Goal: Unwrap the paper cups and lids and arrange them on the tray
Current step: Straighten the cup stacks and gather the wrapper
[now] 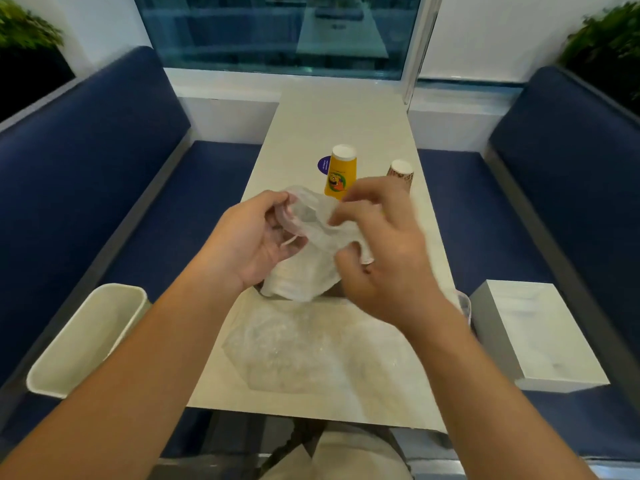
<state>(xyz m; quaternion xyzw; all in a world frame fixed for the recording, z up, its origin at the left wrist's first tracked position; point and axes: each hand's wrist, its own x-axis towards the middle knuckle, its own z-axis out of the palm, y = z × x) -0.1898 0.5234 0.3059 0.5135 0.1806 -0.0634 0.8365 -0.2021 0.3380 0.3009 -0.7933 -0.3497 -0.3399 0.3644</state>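
Above the middle of the white table [343, 116], my left hand [256, 244] and my right hand [381, 251] both grip a clear plastic wrapper [311, 251] with a stack of white lids inside. Thin lid rims show at my left fingers. Behind my hands stands an upside-down stack of yellow paper cups [341, 171] with a cartoon print. To its right is an upside-down patterned paper cup [401, 173], partly hidden by my right hand. A dark tray edge [263, 289] peeks out under the wrapper; most of the tray is hidden.
A crumpled clear plastic bag [311, 351] lies on the table's near end. A purple round sticker [325, 165] sits by the yellow cups. A white bin [90, 337] stands at the left, a white block [533, 337] at the right, and blue benches [86, 174] flank the table.
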